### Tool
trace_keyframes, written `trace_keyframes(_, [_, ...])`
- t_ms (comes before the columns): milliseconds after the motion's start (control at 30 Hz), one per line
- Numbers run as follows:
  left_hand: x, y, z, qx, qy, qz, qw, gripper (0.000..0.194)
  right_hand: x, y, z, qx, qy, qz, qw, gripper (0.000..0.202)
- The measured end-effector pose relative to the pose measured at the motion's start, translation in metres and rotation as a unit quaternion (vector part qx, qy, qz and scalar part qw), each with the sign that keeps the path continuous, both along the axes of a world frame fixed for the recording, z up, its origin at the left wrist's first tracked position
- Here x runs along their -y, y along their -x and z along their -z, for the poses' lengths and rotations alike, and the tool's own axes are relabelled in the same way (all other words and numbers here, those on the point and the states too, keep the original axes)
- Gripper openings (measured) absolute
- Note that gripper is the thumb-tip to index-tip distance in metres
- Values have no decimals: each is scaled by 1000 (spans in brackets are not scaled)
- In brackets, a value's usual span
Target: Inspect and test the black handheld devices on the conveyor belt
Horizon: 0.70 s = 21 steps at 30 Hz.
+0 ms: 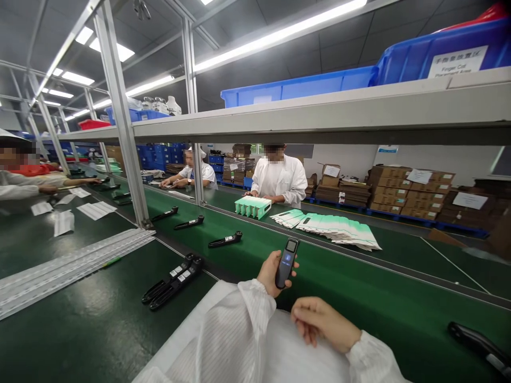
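My left hand [269,274] is wrapped round a black handheld device [284,268], held upright above the green belt. It has a small grey window at its top end and a lit blue-white icon lower down. Lower and to the right, my right hand [325,322] hangs loosely curled over my white-clad lap, fingers partly apart, with nothing visible in it. Two long black devices with white labels [178,282] lie side by side on the left worktop. Another black device [481,346] lies at the far right edge.
Several black devices [225,239] lie spaced along the green conveyor belt [255,242]. Beyond it are fanned white-green cartons [339,229] and a green slotted holder [253,207]. Co-workers in white sit across and at left. A metal post [123,117] and overhead shelf [319,114] frame the line.
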<state>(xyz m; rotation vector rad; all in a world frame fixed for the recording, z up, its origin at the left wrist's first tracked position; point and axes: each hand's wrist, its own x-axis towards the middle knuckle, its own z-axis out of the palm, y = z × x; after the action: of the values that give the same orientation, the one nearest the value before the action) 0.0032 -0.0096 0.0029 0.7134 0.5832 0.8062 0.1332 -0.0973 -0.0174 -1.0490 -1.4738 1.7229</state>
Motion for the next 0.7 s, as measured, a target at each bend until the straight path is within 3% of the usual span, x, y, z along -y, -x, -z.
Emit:
trace_keyframes(67, [6,-5,-1,8,7,11,1000,45,-5,-14,-2,-37,-27,115,992,38])
trace_keyframes(167, [13,-13,-1,8,3,13,1000,44,-12,-25,0,-79,-61,279,955,35])
trace_keyframes(267, [21,-23,1,-54,-42,-38,997,37,-16,-28,2,-88,-67,364,925,34])
trace_keyframes(333, [27,-29,2,-144,-137,-120,973,28,-17,-27,2,-98,-65,385,915,38])
trace_keyframes(433, [37,-33,3,-247,-329,-202,889,37,-15,-22,-4,-126,-67,379,914,46])
trace_keyframes(533, [48,-35,2,-279,-427,-200,837,46,-10,-14,-13,-170,-70,353,917,47])
trace_keyframes(700, [62,-39,1,-289,-473,-183,812,48,-6,-9,-20,-221,-64,338,913,40])
